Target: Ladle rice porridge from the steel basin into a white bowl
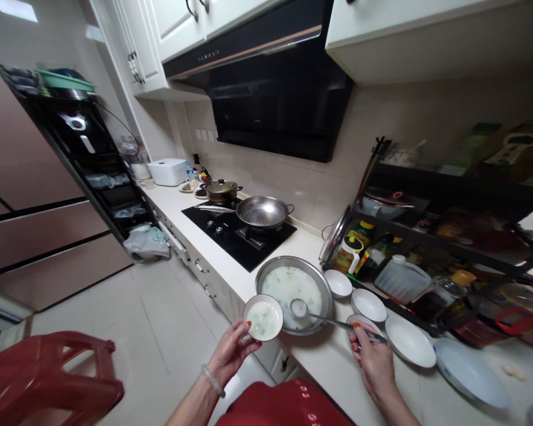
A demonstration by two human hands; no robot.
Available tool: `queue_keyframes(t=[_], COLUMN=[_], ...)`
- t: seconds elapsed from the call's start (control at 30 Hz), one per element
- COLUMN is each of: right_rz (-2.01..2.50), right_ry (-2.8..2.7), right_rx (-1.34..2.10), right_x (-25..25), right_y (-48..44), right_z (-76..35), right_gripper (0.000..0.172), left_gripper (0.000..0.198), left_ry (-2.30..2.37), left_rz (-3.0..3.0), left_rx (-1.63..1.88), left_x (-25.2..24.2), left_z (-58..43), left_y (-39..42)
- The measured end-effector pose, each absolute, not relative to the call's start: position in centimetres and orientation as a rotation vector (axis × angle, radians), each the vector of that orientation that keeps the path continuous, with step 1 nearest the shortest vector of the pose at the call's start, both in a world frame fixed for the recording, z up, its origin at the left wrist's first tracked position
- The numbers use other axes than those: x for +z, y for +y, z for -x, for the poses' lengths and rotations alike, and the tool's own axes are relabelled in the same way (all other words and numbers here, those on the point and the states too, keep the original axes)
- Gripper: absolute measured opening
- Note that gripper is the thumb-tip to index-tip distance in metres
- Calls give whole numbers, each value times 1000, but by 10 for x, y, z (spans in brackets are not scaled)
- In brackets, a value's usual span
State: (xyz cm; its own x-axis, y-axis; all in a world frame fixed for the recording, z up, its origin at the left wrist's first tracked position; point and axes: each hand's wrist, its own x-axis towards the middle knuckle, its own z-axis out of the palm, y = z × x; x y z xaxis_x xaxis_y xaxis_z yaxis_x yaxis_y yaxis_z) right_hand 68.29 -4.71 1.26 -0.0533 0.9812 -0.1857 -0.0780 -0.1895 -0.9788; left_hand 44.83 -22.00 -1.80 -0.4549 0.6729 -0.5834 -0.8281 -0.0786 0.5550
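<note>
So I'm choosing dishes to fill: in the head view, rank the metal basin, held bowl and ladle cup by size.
Largest: metal basin.
Then: held bowl, in the left hand.
Smallest: ladle cup.

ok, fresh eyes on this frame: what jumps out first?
The big metal basin of pale soup at the counter's front edge, with the right hand holding a ladle over it. Beside it, the left hand holds a small white bowl already filled with soup. Behind, an empty steel wok sits on the black hob under a dark extractor hood.
</note>
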Motion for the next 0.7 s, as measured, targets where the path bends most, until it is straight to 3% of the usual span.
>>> queue_keyframes(t=[0.7], right_rz=[1024], right_ry=[-1322], right_rx=[1545], right_x=[55], right_y=[-79], right_z=[-666], right_gripper=[41], left_gripper=[30], left_ry=[1049], left_rz=[194], left_rx=[1748], left_x=[-22], left_z=[-447], left_y=[-222])
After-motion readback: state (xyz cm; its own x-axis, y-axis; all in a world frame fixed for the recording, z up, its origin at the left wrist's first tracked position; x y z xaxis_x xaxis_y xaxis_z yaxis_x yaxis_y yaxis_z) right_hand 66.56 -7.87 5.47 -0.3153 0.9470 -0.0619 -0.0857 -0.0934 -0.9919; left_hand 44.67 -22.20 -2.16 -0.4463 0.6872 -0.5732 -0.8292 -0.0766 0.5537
